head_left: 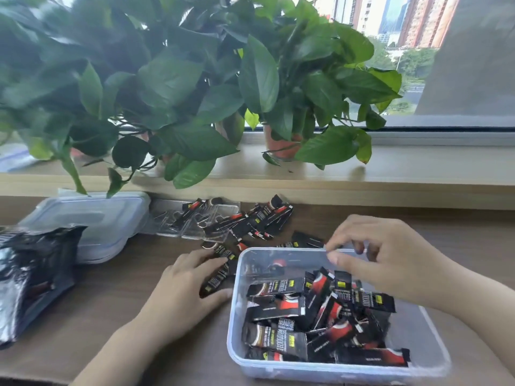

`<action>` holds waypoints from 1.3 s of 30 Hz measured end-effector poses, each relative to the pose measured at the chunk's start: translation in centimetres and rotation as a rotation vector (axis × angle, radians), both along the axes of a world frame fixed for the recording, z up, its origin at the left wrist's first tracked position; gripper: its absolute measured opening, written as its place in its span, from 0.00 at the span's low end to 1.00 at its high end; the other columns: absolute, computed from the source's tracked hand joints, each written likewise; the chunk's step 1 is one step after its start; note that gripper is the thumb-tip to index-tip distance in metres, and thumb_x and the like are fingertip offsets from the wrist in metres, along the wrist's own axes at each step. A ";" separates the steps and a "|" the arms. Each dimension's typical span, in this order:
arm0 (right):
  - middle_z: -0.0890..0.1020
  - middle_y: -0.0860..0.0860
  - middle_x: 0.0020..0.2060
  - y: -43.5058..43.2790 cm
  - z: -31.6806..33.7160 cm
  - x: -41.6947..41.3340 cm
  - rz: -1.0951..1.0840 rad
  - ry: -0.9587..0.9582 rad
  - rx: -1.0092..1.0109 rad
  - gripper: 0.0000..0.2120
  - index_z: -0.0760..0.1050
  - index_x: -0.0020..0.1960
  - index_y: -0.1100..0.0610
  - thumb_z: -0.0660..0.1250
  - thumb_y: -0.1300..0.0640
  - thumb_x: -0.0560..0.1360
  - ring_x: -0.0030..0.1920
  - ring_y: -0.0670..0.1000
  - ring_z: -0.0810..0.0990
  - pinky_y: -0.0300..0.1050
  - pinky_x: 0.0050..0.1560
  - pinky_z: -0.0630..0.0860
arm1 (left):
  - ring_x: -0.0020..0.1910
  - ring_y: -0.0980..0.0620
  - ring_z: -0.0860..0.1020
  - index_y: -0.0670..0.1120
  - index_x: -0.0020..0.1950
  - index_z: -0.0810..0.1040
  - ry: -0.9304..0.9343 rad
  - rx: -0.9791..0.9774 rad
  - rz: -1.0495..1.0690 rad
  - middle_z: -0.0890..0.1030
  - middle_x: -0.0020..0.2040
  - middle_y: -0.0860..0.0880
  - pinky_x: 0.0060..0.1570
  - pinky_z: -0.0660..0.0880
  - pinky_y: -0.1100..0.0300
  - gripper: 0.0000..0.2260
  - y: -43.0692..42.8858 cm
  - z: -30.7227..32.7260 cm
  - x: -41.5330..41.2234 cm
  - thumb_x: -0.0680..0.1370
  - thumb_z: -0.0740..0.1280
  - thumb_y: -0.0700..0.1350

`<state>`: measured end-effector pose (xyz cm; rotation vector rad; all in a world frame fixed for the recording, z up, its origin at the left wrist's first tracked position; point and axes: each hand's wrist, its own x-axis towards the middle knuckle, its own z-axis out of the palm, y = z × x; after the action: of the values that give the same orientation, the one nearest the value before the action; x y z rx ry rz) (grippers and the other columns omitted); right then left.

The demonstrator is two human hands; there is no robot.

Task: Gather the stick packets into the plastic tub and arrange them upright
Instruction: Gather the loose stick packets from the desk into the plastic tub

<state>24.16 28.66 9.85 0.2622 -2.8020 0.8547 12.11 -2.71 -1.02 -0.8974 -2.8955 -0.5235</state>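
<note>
In the lower right of the frame, a clear plastic tub [237, 316] sits on the wooden tabletop [111, 302]. It holds a jumble of black-and-red stick packets [320, 310] that lie flat and crisscrossed, none standing upright. The right hand [390, 257] hovers over the tub's far rim with its fingers loosely bent. Its thumb and forefinger are a little apart with nothing seen between them, and motion blur softens the fingertips. Just left of the tub, the left hand [184, 291] lies on the tabletop and grips a packet [216, 280]. Its fingers curl over the packet and its thumb sits against the lower end, beside the tub's wall. More loose packets [259, 218] are scattered above the tub toward the centre of the frame, some resting on a clear plastic tray [167, 218]. Left of that tray lies a clear lid [92, 215]. At the left edge a crumpled black foil bag [33, 274] overlaps the lid's near corner. Across the upper half, leafy potted plants [172, 79] stand on a wooden windowsill [418, 168], with high-rise buildings [418, 20] beyond the glass at upper right.
</note>
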 end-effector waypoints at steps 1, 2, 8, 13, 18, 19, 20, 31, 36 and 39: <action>0.82 0.39 0.43 0.3 0.3 -0.8 -0.028 -0.023 -0.024 0.02 0.83 0.43 0.44 0.71 0.49 0.73 0.43 0.45 0.79 0.32 0.42 0.72 | 0.62 0.50 0.75 0.59 0.69 0.75 0.055 0.008 0.006 0.76 0.65 0.55 0.60 0.74 0.51 0.30 0.3 -0.2 -0.3 0.71 0.58 0.69; 0.83 0.38 0.42 0.8 0.6 -1.8 -0.058 -0.076 -0.043 0.01 0.83 0.43 0.44 0.72 0.50 0.73 0.43 0.42 0.79 0.32 0.43 0.73 | 0.57 0.49 0.77 0.58 0.68 0.75 0.111 0.032 -0.013 0.78 0.60 0.54 0.56 0.76 0.51 0.27 0.6 -0.4 -0.6 0.73 0.59 0.65; 0.83 0.39 0.47 4.0 -0.3 -8.2 -0.111 -0.442 0.190 0.13 0.81 0.53 0.43 0.75 0.43 0.70 0.46 0.38 0.81 0.35 0.51 0.75 | 0.46 0.47 0.82 0.46 0.63 0.78 0.295 0.012 -0.266 0.81 0.49 0.49 0.48 0.76 0.61 0.17 1.8 -1.0 -3.5 0.74 0.72 0.40; 0.82 0.42 0.45 5.3 -3.2 -10.3 -0.074 -0.547 0.350 0.21 0.80 0.53 0.46 0.79 0.42 0.63 0.43 0.41 0.80 0.36 0.47 0.78 | 0.42 0.49 0.80 0.43 0.54 0.83 0.397 0.068 -0.331 0.81 0.45 0.49 0.46 0.73 0.61 0.15 0.3 1.0 -5.3 0.79 0.59 0.49; 0.77 0.42 0.32 5.4 -4.3 -10.3 -0.022 -0.504 0.296 0.10 0.80 0.42 0.51 0.79 0.50 0.68 0.31 0.40 0.73 0.29 0.33 0.69 | 0.49 0.56 0.78 0.47 0.51 0.82 0.280 0.286 -0.302 0.81 0.49 0.56 0.51 0.74 0.64 0.10 0.9 1.6 -5.5 0.78 0.63 0.49; 0.77 0.42 0.30 5.4 -4.4 -10.2 -0.014 -0.496 0.289 0.08 0.79 0.41 0.52 0.78 0.52 0.68 0.29 0.39 0.72 0.29 0.32 0.69 | 0.52 0.59 0.78 0.48 0.49 0.82 0.219 0.334 -0.304 0.81 0.52 0.57 0.52 0.75 0.64 0.07 1.2 1.6 -5.6 0.78 0.65 0.48; 0.76 0.42 0.30 5.5 -4.5 -10.2 -0.015 -0.483 0.283 0.07 0.79 0.40 0.52 0.77 0.53 0.69 0.28 0.38 0.71 0.29 0.32 0.69 | 0.55 0.61 0.79 0.50 0.48 0.83 0.138 0.369 -0.320 0.81 0.56 0.59 0.51 0.76 0.65 0.04 1.6 1.5 -5.7 0.77 0.68 0.46; 0.84 0.48 0.34 4.5 0.9 -8.6 -0.100 -0.337 0.057 0.06 0.82 0.39 0.46 0.79 0.48 0.67 0.31 0.41 0.76 0.36 0.39 0.73 | 0.56 0.69 0.77 0.67 0.49 0.84 -0.145 0.018 -0.556 0.80 0.63 0.60 0.55 0.74 0.68 0.10 3.9 2.8 -7.8 0.70 0.76 0.57; 0.84 0.48 0.35 2.5 4.0 -5.3 -0.078 -0.314 -0.009 0.06 0.82 0.39 0.44 0.79 0.48 0.66 0.32 0.44 0.80 0.37 0.39 0.76 | 0.46 0.80 0.74 0.52 0.43 0.88 -0.039 0.030 -0.552 0.87 0.51 0.52 0.44 0.66 0.82 0.06 4.3 2.9 -8.3 0.69 0.77 0.43; 0.84 0.48 0.33 1.6 5.6 -2.7 -0.008 -0.362 -0.061 0.06 0.82 0.39 0.47 0.79 0.50 0.66 0.29 0.41 0.78 0.32 0.34 0.74 | 0.45 0.65 0.82 0.45 0.38 0.86 0.036 0.052 -0.519 0.87 0.43 0.50 0.44 0.77 0.70 0.03 3.9 2.6 -8.7 0.66 0.75 0.38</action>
<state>21.42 30.23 15.41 0.0934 -3.0943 1.0791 3.44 1.22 1.57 -1.6375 -2.5840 -0.5975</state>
